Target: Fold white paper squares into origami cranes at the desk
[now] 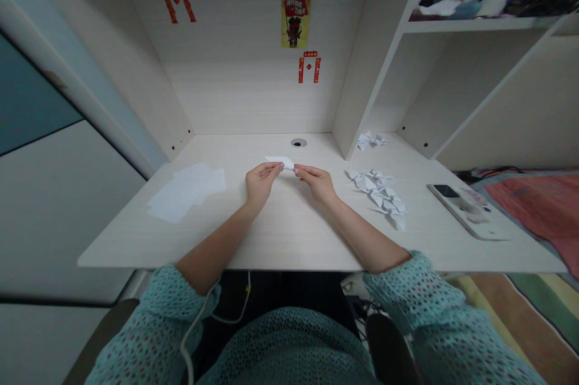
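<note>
Between my two hands, above the desk, is a small folded piece of white paper [281, 160]. My left hand [262, 181] pinches its left and lower side between thumb and fingers. At its right end, the fingertips of my right hand [318, 182] are closed on it. Part of the paper is hidden behind my fingers. Flat white paper sheets [187, 189] lie overlapping in a loose stack to the left. Several folded white paper pieces [380, 192] lie in a heap to the right, and more folded paper [371, 141] sits behind them.
The white desk [289, 234] has a round cable hole [298, 142] near its back panel. A phone-like white device [468, 212] lies on the right. An upright divider [384, 53] and a loaded shelf [479, 24] stand at the right. A white cable [194, 324] hangs by my left sleeve.
</note>
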